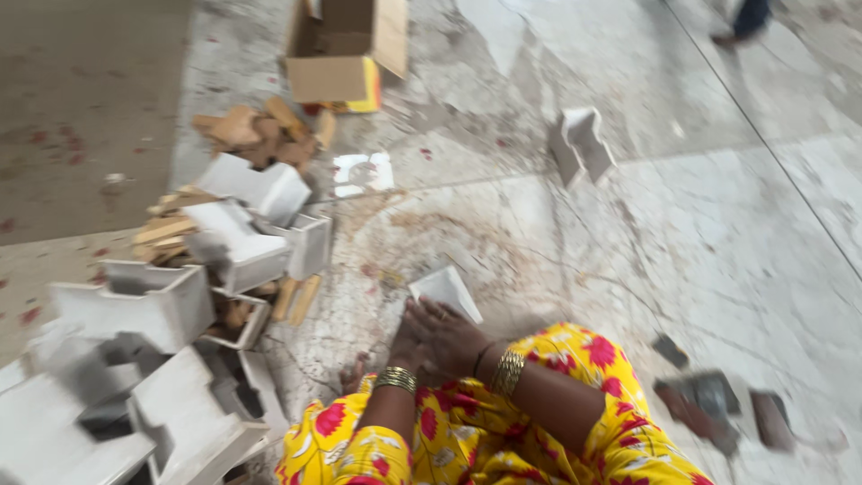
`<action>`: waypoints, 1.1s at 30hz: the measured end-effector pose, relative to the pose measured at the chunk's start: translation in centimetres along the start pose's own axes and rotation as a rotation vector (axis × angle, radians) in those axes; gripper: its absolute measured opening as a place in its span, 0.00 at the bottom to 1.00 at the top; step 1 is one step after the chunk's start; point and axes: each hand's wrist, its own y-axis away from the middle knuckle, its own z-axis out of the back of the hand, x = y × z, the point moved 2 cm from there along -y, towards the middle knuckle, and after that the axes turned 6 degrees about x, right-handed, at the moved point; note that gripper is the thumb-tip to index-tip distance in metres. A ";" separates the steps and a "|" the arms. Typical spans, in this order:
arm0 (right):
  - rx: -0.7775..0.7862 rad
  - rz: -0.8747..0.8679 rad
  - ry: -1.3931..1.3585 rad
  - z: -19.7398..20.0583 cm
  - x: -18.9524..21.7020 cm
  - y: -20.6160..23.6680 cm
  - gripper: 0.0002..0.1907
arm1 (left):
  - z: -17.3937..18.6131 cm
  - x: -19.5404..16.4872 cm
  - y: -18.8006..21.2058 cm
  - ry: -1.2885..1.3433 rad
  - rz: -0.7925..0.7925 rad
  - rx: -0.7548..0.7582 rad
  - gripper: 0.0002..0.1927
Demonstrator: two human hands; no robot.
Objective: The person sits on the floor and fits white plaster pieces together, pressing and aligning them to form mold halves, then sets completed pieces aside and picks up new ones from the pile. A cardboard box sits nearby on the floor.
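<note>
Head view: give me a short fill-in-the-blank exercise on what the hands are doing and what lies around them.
1. Both hands rest on a small ____ piece on the floor.
2. The heap of white moulded pieces lies to the person's ____.
3. The open box at the top is made of ____.

Missing words: white; left; cardboard

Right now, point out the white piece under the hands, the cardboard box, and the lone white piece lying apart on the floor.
white piece point(446, 290), head view, its flat top face.
cardboard box point(328, 79), head view, its front flap.
lone white piece point(581, 144), head view, its middle.
</note>
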 end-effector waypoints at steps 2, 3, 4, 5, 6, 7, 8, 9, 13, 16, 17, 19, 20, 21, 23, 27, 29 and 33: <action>-0.049 -0.023 -0.040 0.0 1.3 2.4 0.36 | -1.2 -0.6 0.2 0.423 -0.025 -0.131 0.38; -0.085 -0.031 -0.047 0.1 1.6 2.9 0.35 | -1.9 -1.3 0.2 0.615 -0.071 -0.198 0.38; -0.122 -0.037 -0.053 0.2 1.7 2.7 0.34 | -3.0 -2.3 0.0 1.157 -0.144 -0.372 0.38; -0.117 -0.064 -0.046 0.3 1.5 2.0 0.35 | -4.4 -3.7 -0.2 1.707 -0.323 -0.623 0.38; -0.113 -0.091 -0.042 0.5 0.9 0.8 0.37 | -4.6 -4.0 -0.3 1.990 -0.464 -0.842 0.39; -0.110 -0.114 -0.038 0.7 0.3 -0.7 0.38 | -4.9 -4.6 -0.4 1.894 -0.421 -0.770 0.39; -0.029 -0.167 -0.024 0.8 -0.7 -2.6 0.38 | -4.6 -4.7 -0.5 1.783 -0.370 -0.711 0.39; 0.052 -0.206 -0.007 0.9 -1.6 -4.4 0.38 | -3.8 -4.3 -0.2 1.460 -0.280 -0.566 0.41; -0.096 -0.222 -0.004 1.6 -3.5 -7.7 0.41 | -0.4 -0.5 1.5 0.387 0.018 -0.183 0.44; -0.139 -0.115 -0.053 1.2 -2.2 -4.8 0.42 | -0.5 0.7 1.2 0.739 0.034 -0.166 0.42; -0.147 -0.050 -0.069 1.0 -1.4 -3.3 0.41 | -0.9 0.8 0.8 1.000 0.036 -0.201 0.42; -0.137 0.025 -0.059 0.6 0.1 0.0 0.41 | -1.3 0.9 0.4 0.919 0.061 -0.170 0.41; -0.135 0.055 -0.053 0.5 0.7 1.2 0.41 | -1.3 0.9 0.2 0.583 0.074 -0.118 0.41; -0.117 0.038 -0.058 0.3 0.9 1.8 0.41 | -1.1 0.9 0.0 0.320 0.070 -0.077 0.41; -0.087 0.001 -0.069 0.3 1.0 2.0 0.41 | -0.9 0.9 -0.3 0.289 0.095 -0.071 0.40; 0.006 -0.113 -0.038 0.7 -1.0 -3.0 0.43 | 0.0 0.6 -0.8 0.275 0.167 -0.070 0.40; 0.016 -0.199 -0.050 1.2 -2.3 -6.4 0.43 | 0.1 0.3 -0.6 0.211 0.179 -0.039 0.39; 0.006 -0.240 -0.052 1.8 -3.0 -8.1 0.45 | 0.2 0.2 0.6 0.106 0.039 -0.130 0.37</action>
